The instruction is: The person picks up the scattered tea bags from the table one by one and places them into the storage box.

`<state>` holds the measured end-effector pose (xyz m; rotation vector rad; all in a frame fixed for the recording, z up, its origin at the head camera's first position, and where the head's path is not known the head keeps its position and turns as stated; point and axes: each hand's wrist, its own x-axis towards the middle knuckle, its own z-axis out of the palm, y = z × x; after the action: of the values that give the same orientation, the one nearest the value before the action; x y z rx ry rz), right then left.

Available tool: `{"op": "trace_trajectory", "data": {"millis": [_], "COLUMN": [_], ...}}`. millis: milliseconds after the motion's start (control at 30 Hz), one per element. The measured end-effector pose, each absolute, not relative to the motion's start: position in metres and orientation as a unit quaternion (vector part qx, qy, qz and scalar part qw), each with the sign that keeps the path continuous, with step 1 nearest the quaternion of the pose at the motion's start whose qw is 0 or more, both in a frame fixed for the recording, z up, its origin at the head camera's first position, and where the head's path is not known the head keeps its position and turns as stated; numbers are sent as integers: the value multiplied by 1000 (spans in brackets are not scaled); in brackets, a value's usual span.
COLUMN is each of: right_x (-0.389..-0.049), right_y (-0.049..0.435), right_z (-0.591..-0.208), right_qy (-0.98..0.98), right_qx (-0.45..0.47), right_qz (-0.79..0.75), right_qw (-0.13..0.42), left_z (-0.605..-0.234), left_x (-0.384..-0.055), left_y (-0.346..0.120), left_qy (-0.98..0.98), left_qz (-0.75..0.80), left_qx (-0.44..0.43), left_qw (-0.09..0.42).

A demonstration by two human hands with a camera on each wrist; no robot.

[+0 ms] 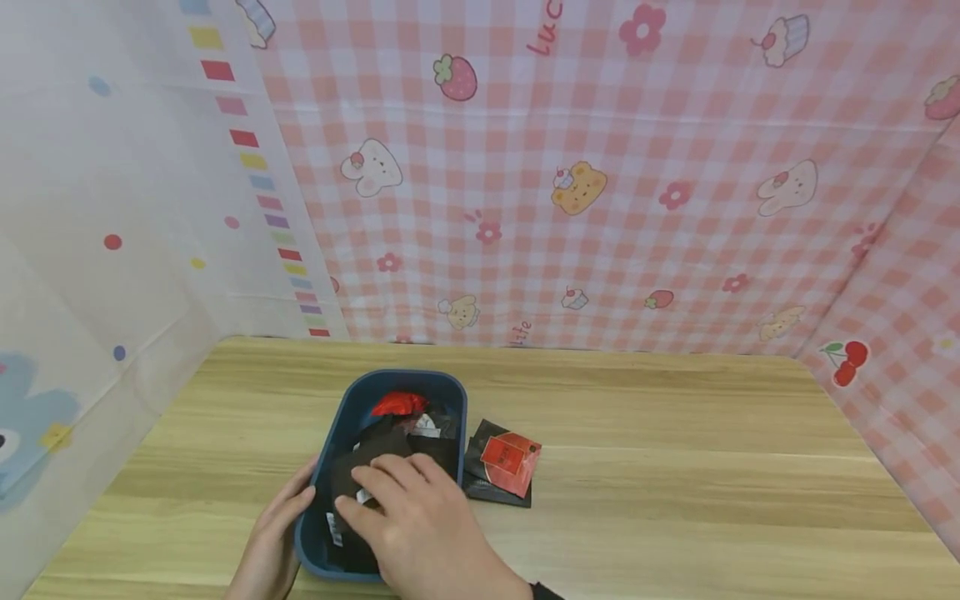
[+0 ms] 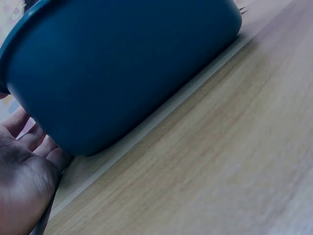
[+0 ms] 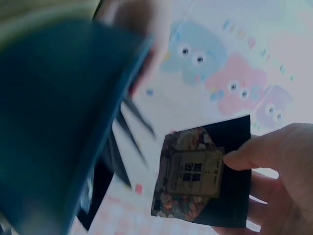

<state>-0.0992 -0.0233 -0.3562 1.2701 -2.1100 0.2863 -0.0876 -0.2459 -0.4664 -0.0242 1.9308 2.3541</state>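
Observation:
A dark blue plastic bin (image 1: 463, 400) stands on the table with black sachets and a red foil packet (image 1: 399, 404) inside. My right hand (image 1: 423, 525) is over its near part. Between thumb and fingers it pinches a square black sachet (image 3: 195, 171) with a floral print and a pale label, clearest in the right wrist view. My left hand (image 1: 273, 529) rests against the bin's left outer side. The left wrist view shows its fingers (image 2: 36, 137) touching the blue wall, partly hidden behind it.
Just right of the bin lies a black sachet with a red label (image 1: 504, 457), overlapping another black one on the wooden table (image 1: 675, 483). A pink checked cloth (image 1: 525, 275) hangs behind the table, and a pale dotted cloth (image 1: 150, 275) hangs on the left.

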Motion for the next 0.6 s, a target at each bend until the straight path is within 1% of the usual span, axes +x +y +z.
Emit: {"op": "trace_trajectory", "data": {"millis": [167,233,333,600], "right_x": [-93,-93,-94,-93], "right_y": [-34,-36,-38,-38], "right_z": [-370,-375,-381,-391], "right_qy": [-780,-778,-780,-801], "right_qx": [515,523,532,540], "right_qz": [70,52,29,11], "right_qw": [347,343,329,257], "left_z": [-462,-462,-463,-468], "left_x": [-87,-87,-86,-88], "left_y": [-246,-246,-246,-245], "left_qy": [641,639,635,647], "left_qz": [766,767,771,761], "left_qx": [11,17,17,-21], "left_qw": [56,52,47,44]}}
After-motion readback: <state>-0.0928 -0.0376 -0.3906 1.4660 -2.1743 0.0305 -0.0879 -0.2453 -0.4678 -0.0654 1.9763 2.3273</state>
